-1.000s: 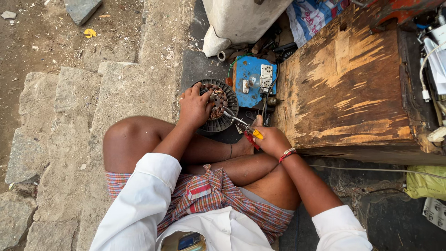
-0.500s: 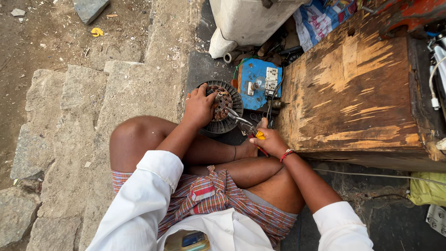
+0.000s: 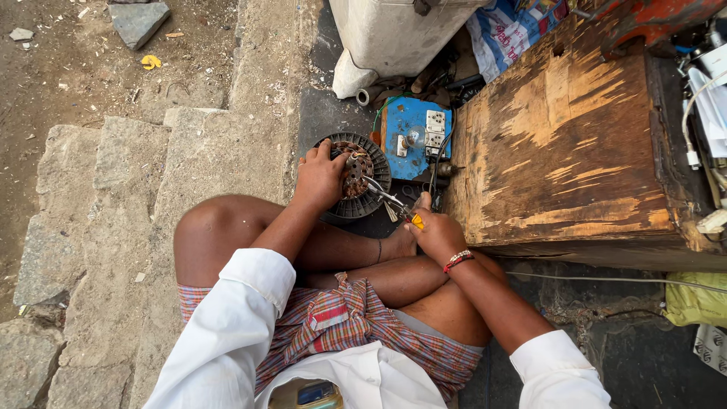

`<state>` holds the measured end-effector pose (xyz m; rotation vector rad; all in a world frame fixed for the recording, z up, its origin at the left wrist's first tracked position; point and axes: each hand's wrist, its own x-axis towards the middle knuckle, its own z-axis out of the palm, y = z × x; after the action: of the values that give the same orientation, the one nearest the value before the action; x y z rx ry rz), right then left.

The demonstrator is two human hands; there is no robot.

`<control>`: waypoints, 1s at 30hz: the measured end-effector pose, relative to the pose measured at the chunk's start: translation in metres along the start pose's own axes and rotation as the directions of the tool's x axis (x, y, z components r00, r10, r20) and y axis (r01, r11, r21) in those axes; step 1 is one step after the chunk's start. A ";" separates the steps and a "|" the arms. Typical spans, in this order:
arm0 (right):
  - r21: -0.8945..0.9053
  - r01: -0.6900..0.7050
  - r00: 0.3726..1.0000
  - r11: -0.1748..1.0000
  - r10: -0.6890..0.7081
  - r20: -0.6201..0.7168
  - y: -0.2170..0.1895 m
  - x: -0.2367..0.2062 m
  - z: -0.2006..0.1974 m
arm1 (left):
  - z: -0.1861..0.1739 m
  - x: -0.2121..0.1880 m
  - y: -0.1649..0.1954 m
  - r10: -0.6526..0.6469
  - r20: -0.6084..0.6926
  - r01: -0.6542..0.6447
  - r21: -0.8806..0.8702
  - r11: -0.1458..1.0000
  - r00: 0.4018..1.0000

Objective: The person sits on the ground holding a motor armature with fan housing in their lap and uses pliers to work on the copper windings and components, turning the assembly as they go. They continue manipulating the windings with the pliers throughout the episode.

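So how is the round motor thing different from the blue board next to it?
The round motor part is a dark circle with rusty brown windings in the middle; the blue board is a bright, flat rectangle with white sockets on it. The left hand rests on the motor part and the pliers in the right hand reach into it; nobody touches the blue board. Both lie on the dark ground beside the wooden box.
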<state>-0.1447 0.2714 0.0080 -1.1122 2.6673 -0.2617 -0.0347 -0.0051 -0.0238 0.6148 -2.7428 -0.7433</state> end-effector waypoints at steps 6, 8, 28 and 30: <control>0.132 0.004 1.000 0.991 -0.008 0.030 0.010 0.005 0.008 | -0.002 0.000 0.001 -0.006 -0.017 0.005 -0.060 0.998 1.000; 0.209 -0.022 0.993 0.978 -0.002 0.117 0.016 0.006 0.012 | -0.001 0.001 0.004 -0.031 -0.033 0.030 -0.033 0.999 0.999; 0.265 0.140 0.984 0.954 -0.164 0.070 0.032 0.013 0.021 | 0.002 0.013 -0.005 0.099 -0.082 -0.114 -0.202 0.973 0.992; 0.097 0.134 0.990 0.986 -0.138 0.027 0.024 0.011 0.013 | 0.004 0.012 -0.006 0.113 -0.062 -0.122 -0.181 0.976 0.992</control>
<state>-0.1646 0.2796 -0.0124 -1.2584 2.5242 -0.3870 -0.0450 -0.0135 -0.0291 0.4221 -2.5985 -0.9259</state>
